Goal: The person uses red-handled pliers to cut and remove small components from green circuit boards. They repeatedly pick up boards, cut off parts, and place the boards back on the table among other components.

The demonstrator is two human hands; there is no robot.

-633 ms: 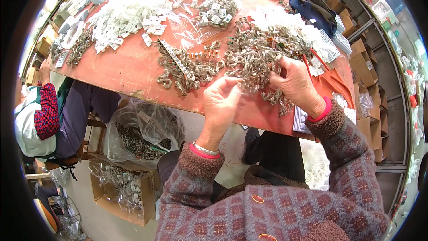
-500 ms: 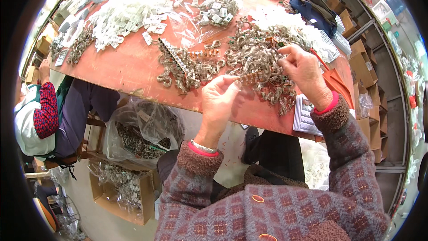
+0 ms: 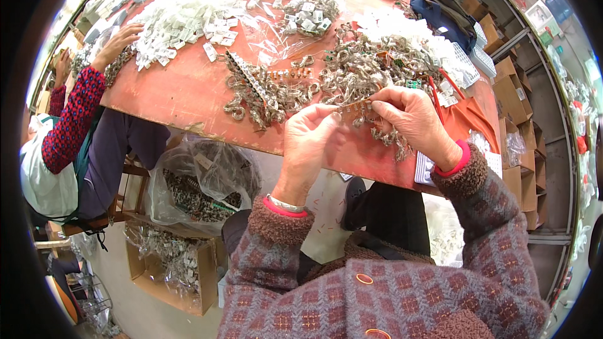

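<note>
My left hand pinches the left end of a narrow brown strip of small parts between thumb and fingers. My right hand is closed at the strip's right end, its thumb and fingertips pressed together there. Just beyond lies a large heap of grey coiled wires with small parts. To the left of it a smaller heap of wired parts has a long dark strip with light dots on top. An orange-brown strip lies beside that heap.
Heaps of white plastic pieces cover the far left of the red table. A co-worker's arm reaches in at the left. An orange bag and a white tray lie at the right. Below stands a plastic-lined bag.
My right hand has come down and left from above the heap to the strip's right end. My left hand stays nearly still. The co-worker's hand has moved onto the table.
</note>
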